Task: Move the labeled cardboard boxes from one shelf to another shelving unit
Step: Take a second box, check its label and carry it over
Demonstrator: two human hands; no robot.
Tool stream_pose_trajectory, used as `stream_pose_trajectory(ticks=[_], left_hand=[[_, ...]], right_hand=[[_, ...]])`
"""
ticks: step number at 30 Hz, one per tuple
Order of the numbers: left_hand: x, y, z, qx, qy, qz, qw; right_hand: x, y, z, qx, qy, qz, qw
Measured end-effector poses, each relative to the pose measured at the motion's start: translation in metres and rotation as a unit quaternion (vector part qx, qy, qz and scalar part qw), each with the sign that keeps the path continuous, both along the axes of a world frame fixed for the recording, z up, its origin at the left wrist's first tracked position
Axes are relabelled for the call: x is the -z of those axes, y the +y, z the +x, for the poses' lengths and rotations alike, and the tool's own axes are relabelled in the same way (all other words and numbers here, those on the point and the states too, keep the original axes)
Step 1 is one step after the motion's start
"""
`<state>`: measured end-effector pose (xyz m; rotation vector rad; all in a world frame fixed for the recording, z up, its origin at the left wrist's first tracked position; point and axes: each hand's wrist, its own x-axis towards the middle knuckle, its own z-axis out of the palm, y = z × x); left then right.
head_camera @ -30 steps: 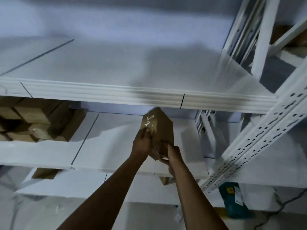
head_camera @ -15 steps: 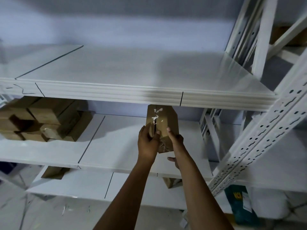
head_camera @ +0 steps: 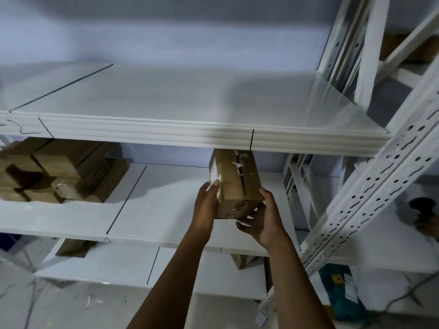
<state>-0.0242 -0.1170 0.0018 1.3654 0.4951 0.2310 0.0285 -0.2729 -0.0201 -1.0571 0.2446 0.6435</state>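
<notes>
I hold a brown cardboard box (head_camera: 237, 184) with a white label on its left side and torn tape along its top seam. My left hand (head_camera: 206, 205) presses against its left face. My right hand (head_camera: 262, 218) cups its lower right corner from beneath. The box hangs above the white middle shelf (head_camera: 152, 210), its far end hidden behind the front lip of the upper shelf (head_camera: 166, 131). A stack of several similar cardboard boxes (head_camera: 59, 172) sits at the left of the middle shelf.
A perforated white upright (head_camera: 370, 186) slants across the right. Single boxes lie on the lower shelf (head_camera: 73, 246), (head_camera: 241, 260). A teal package (head_camera: 342, 293) sits at the bottom right. Another person's hand (head_camera: 425, 222) shows at the right edge.
Both hands have raised the box and pushed it further in toward the underside of the upper shelf. The right hand has shifted from the box's near end to under its right corner.
</notes>
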Motion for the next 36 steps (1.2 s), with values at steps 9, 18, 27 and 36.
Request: stream_pose_trajectory(ticks=[9,18,27,36], left_hand=[[0.018,0.000,-0.007,-0.004,0.080,-0.088,0.993],[0.018,-0.013,-0.016,-0.026,-0.023,0.015,0.999],[0.003,-0.017,-0.014,-0.043,-0.081,0.114,0.989],[0.003,-0.035,-0.020,-0.058,-0.097,0.147,0.983]], right_hand=[[0.005,-0.008,-0.002,-0.040,-0.030,-0.157,0.986],[-0.002,0.005,-0.012,0.105,-0.249,-0.209,0.940],[-0.010,0.011,-0.022,0.113,-0.270,-0.164,0.942],[-0.013,0.014,-0.029,0.159,-0.261,-0.164,0.938]])
